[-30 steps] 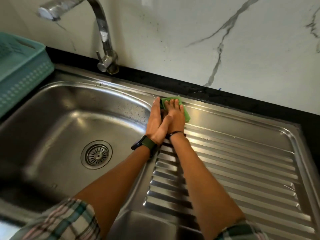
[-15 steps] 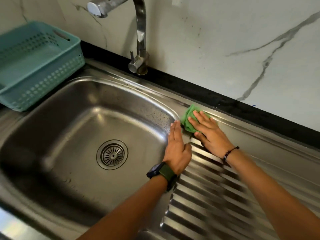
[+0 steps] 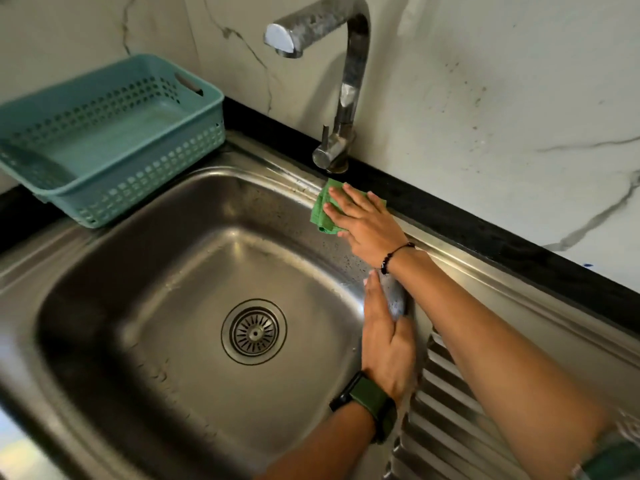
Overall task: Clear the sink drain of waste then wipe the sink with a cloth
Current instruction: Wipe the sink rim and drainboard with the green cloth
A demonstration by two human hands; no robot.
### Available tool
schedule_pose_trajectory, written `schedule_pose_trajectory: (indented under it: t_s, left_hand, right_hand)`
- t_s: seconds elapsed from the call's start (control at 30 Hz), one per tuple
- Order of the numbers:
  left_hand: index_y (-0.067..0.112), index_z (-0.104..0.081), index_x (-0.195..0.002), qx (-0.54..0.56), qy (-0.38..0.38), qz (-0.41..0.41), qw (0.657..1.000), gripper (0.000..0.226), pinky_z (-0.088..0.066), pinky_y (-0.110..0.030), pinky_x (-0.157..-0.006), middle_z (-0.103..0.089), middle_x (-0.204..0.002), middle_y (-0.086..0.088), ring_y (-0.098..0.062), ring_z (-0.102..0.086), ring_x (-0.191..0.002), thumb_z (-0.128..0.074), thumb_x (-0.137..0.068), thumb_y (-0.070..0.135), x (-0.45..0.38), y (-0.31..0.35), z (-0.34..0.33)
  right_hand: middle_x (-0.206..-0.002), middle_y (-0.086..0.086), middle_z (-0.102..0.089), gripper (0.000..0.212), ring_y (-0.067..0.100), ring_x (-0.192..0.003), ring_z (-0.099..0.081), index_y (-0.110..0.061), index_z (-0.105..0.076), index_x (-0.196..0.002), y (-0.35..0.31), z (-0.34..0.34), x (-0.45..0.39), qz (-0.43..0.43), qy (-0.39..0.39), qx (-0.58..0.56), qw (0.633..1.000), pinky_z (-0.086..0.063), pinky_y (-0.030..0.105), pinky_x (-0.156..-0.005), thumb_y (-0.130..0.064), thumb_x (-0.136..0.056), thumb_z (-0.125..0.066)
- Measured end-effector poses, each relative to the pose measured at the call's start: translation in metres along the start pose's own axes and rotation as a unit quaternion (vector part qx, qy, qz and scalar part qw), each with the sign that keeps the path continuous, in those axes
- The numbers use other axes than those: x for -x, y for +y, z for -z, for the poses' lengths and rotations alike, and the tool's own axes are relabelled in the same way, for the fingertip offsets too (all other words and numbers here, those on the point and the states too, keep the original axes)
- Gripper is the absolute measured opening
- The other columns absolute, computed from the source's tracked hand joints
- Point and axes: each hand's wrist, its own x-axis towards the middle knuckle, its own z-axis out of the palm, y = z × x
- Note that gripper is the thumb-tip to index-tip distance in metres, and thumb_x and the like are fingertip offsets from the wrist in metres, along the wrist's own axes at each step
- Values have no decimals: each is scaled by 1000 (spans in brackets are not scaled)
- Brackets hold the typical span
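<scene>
Sink rim [image 3: 263, 168]: right hand [image 3: 363, 223] flat (fingers straight) pressing green cloth [image 3: 320, 213]; left hand [image 3: 388, 344] flat, empty.

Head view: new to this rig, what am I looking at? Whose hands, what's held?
No robot here: a person wears one wide-angle camera on the head, looking down at their own two hands. The right hand presses a green cloth flat on the back rim of a steel sink, below the tap. The left hand, with a watch on its wrist, rests with straight fingers on the sink's right edge and holds nothing. The drain looks free of waste. A teal basket stands at the left.
</scene>
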Motion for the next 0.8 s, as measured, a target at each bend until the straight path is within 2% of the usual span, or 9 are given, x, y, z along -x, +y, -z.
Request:
schedule_pose_trajectory:
  t_s: [0.13,0.23,0.3,0.37,0.43,0.5,0.7,0.73,0.8]
  left_hand:
    - [23,-11,-146,-12,105,-24,994,66,-19,-45,-117,-17,-155,-1,-16,-18,-142,-39,-88,9,-32,20,26]
    - [16,-19,-144,-164,82,-92,979,67,-17,-43,-117,-25,-152,-8,-24,-23,-139,-41,-83,0,-72,37,72]
    - [11,-15,-145,-339,65,-123,930,70,-6,-37,-118,-15,-155,-12,-26,-11,-144,-42,-82,-1,-108,46,114]
    - [5,-9,-145,-504,49,-134,852,72,-2,-35,-117,-6,-156,-16,-27,-2,-145,-44,-82,2,-143,53,154]
    - [1,-5,-145,-612,40,-121,781,71,-4,-38,-118,-3,-156,-18,-29,-1,-145,-43,-85,6,-171,57,186]
    - [0,-7,-144,-658,35,-102,746,69,-9,-40,-119,-8,-155,-19,-31,-7,-144,-44,-87,8,-187,59,205]
    - [-1,-12,-143,-666,13,-106,738,80,-10,-40,-118,-12,-153,-22,-34,-19,-140,-59,-80,17,-195,53,213]
    - [-1,-15,-143,-660,7,-109,743,78,-11,-40,-118,-14,-153,-22,-33,-21,-140,-58,-80,16,-195,57,215]
    - [1,-24,-140,-630,-3,-115,768,70,-16,-39,-116,-20,-151,-21,-34,-26,-137,-57,-79,13,-193,65,223]
  right_hand:
    - [-158,-4,-7,55,17,-146,5,-24,-20,-146,-7,6,-9,9,-16,-3,1000,0,39,-118,-19,-95,-42]
    - [-158,-4,-10,60,18,-146,0,-28,-24,-144,-2,13,20,14,-27,25,999,-5,38,-118,-10,-91,-45]
    - [-156,-3,-17,52,16,-146,-2,-26,-26,-142,12,15,65,2,-27,36,999,1,33,-119,-19,-93,-42]
    - [-149,4,-33,46,5,-144,-1,-17,-31,-138,24,18,109,-13,-15,23,1000,3,27,-116,-36,-97,-21]
    - [-143,8,-40,65,-6,-139,15,-11,-38,-134,27,23,126,-35,-36,6,999,1,25,-112,-44,-96,3]
    - [-143,9,-39,72,-7,-136,24,-11,-39,-134,25,23,122,-28,-33,24,999,2,26,-111,-45,-93,10]
    - [-146,5,-32,72,-3,-136,28,-13,-35,-137,5,17,62,-11,-5,54,998,5,29,-111,-47,-93,11]
    - [-147,4,-29,65,-1,-139,24,-13,-34,-138,-2,16,50,-15,-5,66,998,6,30,-112,-47,-94,2]
    - [-147,6,-34,50,13,-143,-3,-14,-37,-137,-16,12,24,-12,8,98,995,-3,36,-118,-37,-93,-33]
